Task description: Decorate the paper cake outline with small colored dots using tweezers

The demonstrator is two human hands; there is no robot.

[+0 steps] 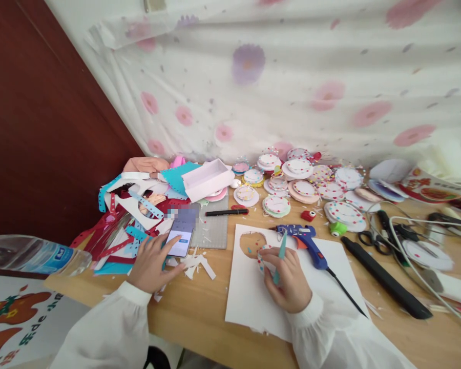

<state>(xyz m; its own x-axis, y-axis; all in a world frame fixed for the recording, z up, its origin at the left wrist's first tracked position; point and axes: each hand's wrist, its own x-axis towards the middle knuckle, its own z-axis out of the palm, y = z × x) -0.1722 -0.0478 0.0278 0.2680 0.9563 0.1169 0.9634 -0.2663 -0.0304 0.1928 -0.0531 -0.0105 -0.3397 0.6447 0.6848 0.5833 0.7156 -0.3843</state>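
Observation:
My left hand [152, 264] is open, its fingers spread over a smartphone [180, 243]. One fingertip rests on or just above the lit screen; I cannot tell which. My right hand [288, 279] is closed around a slim, tapered teal tool [283, 246], whose kind does not show clearly. At its fingertips is a small white piece with coloured dots [260, 262], partly hidden by the fingers. Under this hand lies a white sheet [249, 302] with a round hole near its top. A blue glue gun [309, 243] lies just beyond, partly on the sheet.
Several dotted paper discs [276, 205] are grouped at the back. Paper scraps [119, 225] pile up at the left, near a water bottle [42, 256]. A black marker [226, 212] lies on a grey mat [217, 236]. Scissors [374, 241], a black bar [386, 277] and cables occupy the right.

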